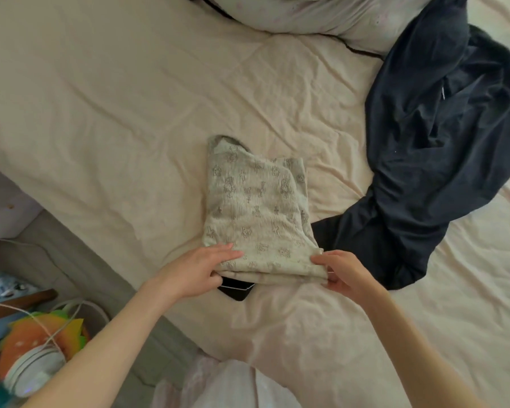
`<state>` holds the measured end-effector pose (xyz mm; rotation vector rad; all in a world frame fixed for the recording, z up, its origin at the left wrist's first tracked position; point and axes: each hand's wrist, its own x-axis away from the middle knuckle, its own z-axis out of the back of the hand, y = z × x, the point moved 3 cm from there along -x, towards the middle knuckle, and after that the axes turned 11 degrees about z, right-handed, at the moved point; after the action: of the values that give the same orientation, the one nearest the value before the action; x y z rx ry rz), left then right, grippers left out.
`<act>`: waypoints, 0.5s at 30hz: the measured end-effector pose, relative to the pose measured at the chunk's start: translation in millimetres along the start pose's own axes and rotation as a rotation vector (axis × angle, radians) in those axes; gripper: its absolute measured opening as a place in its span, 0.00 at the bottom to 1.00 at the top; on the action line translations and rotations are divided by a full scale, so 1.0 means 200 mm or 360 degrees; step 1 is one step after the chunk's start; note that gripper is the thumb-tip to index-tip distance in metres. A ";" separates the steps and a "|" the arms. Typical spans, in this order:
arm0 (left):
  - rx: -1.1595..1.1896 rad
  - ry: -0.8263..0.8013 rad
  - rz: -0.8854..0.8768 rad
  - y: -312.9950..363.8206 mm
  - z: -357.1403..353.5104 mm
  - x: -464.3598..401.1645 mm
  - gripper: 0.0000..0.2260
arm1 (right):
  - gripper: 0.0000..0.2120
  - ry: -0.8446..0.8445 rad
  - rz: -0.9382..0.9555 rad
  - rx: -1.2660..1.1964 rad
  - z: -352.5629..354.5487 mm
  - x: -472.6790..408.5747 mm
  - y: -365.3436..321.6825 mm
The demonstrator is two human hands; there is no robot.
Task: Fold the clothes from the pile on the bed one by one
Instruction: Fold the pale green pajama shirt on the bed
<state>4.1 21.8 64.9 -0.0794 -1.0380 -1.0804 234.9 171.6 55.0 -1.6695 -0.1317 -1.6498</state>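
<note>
A beige printed garment (256,210), folded into a tall rectangle, lies in the middle of the bed (115,113). My left hand (200,269) holds its near left corner, fingers on top and thumb underneath. At the near right corner my right hand (339,272) pinches the folded edge. A dark navy garment (433,148) lies crumpled to the right, its lower part touching the beige one. A small black item (236,291) pokes out from under the beige garment's near edge.
A pale pillow (321,16) with dark piping sits at the head of the bed. Left of the bed on the floor stand a basket with colourful items (42,343) and white cables. Pale pink fabric (233,381) shows at the bottom.
</note>
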 end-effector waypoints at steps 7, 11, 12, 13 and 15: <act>0.0691 0.0428 0.0131 0.01 0.43 -0.11 0.19 | 0.04 0.0138 0.0033 -0.0254 0.01 -0.06 -0.34; 0.1123 0.0805 0.0334 -0.05 0.58 -0.37 0.20 | 0.09 0.0345 0.0268 -0.0122 -0.06 -0.21 -0.57; 0.1125 0.0833 0.0390 -0.05 0.59 -0.44 0.21 | 0.12 0.0432 0.0420 0.0059 -0.08 -0.25 -0.60; 0.1079 0.0834 0.0418 -0.04 0.59 -0.51 0.22 | 0.16 0.0531 0.0604 0.0268 -0.11 -0.29 -0.62; 0.1033 0.0834 0.0428 -0.04 0.57 -0.62 0.24 | 0.21 0.0669 0.1005 0.0687 -0.17 -0.34 -0.65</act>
<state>-85.5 161.0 33.9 0.5474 -0.8215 -0.4417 123.1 271.3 46.9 -0.8873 0.2152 -1.3208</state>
